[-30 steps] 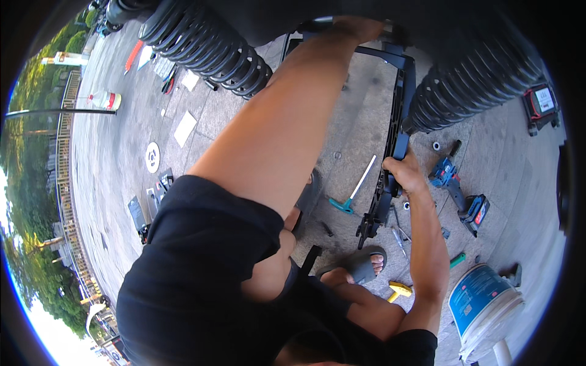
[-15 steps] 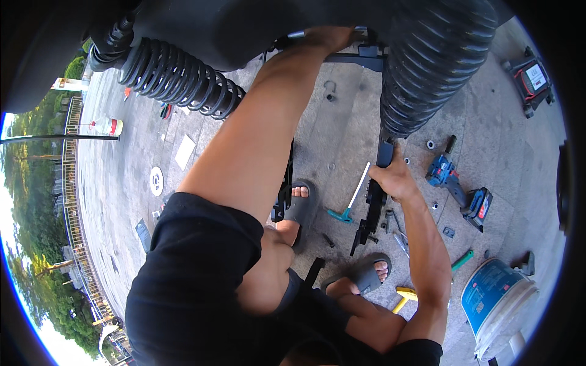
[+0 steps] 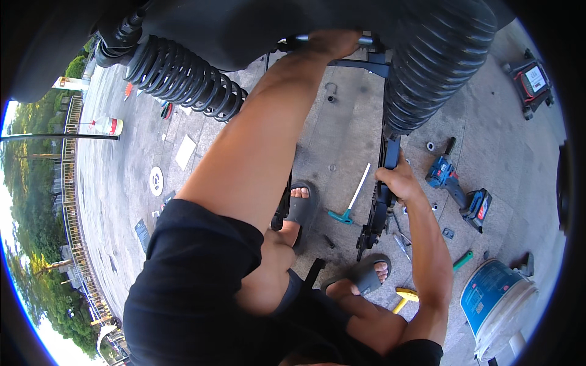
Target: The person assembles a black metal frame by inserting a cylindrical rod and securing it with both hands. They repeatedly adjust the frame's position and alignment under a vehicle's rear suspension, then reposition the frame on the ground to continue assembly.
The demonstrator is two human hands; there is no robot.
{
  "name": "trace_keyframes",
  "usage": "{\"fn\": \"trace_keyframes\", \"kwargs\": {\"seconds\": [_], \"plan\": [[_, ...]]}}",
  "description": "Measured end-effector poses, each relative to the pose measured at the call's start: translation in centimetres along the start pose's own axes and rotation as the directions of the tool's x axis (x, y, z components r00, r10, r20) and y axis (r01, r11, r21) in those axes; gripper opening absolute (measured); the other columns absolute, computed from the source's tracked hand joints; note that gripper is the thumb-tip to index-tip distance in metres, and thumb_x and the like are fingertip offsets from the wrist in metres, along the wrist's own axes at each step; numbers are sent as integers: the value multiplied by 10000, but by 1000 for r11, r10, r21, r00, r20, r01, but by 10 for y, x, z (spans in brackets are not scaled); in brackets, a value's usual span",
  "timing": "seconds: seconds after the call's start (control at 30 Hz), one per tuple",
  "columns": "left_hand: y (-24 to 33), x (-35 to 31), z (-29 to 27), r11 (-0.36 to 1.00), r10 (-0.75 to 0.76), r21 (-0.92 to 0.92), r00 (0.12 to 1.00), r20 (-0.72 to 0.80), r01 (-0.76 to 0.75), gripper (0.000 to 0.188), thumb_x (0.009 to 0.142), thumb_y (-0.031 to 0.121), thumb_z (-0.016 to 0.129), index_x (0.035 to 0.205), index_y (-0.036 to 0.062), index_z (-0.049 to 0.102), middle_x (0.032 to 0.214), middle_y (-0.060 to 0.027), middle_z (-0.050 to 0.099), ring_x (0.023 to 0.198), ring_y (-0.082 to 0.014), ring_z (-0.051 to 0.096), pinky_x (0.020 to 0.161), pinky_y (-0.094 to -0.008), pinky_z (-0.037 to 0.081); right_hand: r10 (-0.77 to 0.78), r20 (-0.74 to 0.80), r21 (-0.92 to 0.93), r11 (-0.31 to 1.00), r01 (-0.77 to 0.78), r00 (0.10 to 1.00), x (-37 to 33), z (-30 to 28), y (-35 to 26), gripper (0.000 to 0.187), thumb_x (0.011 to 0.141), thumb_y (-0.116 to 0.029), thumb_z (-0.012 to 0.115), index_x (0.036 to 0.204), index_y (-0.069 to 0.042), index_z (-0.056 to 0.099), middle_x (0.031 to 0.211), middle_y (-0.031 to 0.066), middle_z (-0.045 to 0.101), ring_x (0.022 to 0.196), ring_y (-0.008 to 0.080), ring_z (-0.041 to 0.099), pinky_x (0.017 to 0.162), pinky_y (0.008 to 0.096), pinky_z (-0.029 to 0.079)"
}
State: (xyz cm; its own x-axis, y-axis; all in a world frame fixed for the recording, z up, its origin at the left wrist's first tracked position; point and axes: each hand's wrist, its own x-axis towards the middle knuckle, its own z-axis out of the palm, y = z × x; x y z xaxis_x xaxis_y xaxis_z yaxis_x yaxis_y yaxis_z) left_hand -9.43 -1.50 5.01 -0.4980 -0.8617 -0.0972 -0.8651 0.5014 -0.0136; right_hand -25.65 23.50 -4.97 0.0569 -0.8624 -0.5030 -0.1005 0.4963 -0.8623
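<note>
A black metal frame [image 3: 381, 204] hangs under a dark vehicle body, below a ribbed black spring [image 3: 436, 67] on the right. My right hand [image 3: 398, 180] is wrapped round its upright side arm, thumb toward the inner face. My left arm reaches up and across to the top, where my left hand [image 3: 334, 44] closes over a silver rod [image 3: 365, 40] beside the black crossbar [image 3: 357, 63]. Its fingertips are hidden. On the pavement just left of the frame lies a T-handle wrench [image 3: 343, 216] with a teal grip and pale shaft.
A black coil spring [image 3: 183, 79] slants down at left. On the ground at right are a blue cordless impact wrench [image 3: 448, 177], a black-and-red device [image 3: 533, 79], a bucket [image 3: 494, 299], a yellow-headed hammer [image 3: 406, 295] and loose sockets. My sandalled feet [image 3: 363, 274] are below the frame.
The black frame's side arm has shifted and turned a little to the right with my right hand. More of the silver rod shows around my left hand, which has moved slightly.
</note>
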Motion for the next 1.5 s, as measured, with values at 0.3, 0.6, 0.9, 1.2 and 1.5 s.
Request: {"fn": "trace_keyframes", "kwargs": {"seconds": [0.3,0.6,0.9,1.2,1.5], "plan": [[-2,3,3,999,32,16,998,-52,-31,433,908,336,546,1303,159,554,1342,-93,553,1218,-299,546,996,-448,446,10,-21,-44,999,-11,1000,6,4,6,788,705,-96,655,1411,20,327,1084,127,568,930,206,575,808,326,490],[-8,-1,4,999,53,2,992,-111,-53,444,904,342,550,1310,162,548,1340,-91,556,1220,-297,545,1003,-447,441,-54,11,30,998,54,998,3,9,6,706,713,-64,637,1359,29,368,974,84,546,840,176,544,752,318,479],[-9,3,6,998,65,-9,985,-159,-67,455,901,347,554,1317,164,542,1338,-89,559,1222,-296,544,1010,-446,435,-22,31,-50,998,24,999,11,11,9,675,717,-76,631,1336,29,382,1007,93,547,886,189,554,795,330,483],[-9,5,7,997,73,-19,979,-192,-78,466,898,353,558,1325,167,536,1336,-86,561,1224,-294,544,1017,-445,430,-107,10,-42,993,107,994,12,19,19,465,708,-55,640,1140,12,482,830,40,532,703,152,545,623,315,486],[-9,7,8,996,77,-24,975,-210,-83,477,895,358,562,1332,169,531,1335,-84,564,1227,-292,543,1024,-443,424,-96,8,-107,990,96,995,14,18,21,579,712,-84,647,1243,10,435,950,66,535,824,167,548,729,317,477]]}}
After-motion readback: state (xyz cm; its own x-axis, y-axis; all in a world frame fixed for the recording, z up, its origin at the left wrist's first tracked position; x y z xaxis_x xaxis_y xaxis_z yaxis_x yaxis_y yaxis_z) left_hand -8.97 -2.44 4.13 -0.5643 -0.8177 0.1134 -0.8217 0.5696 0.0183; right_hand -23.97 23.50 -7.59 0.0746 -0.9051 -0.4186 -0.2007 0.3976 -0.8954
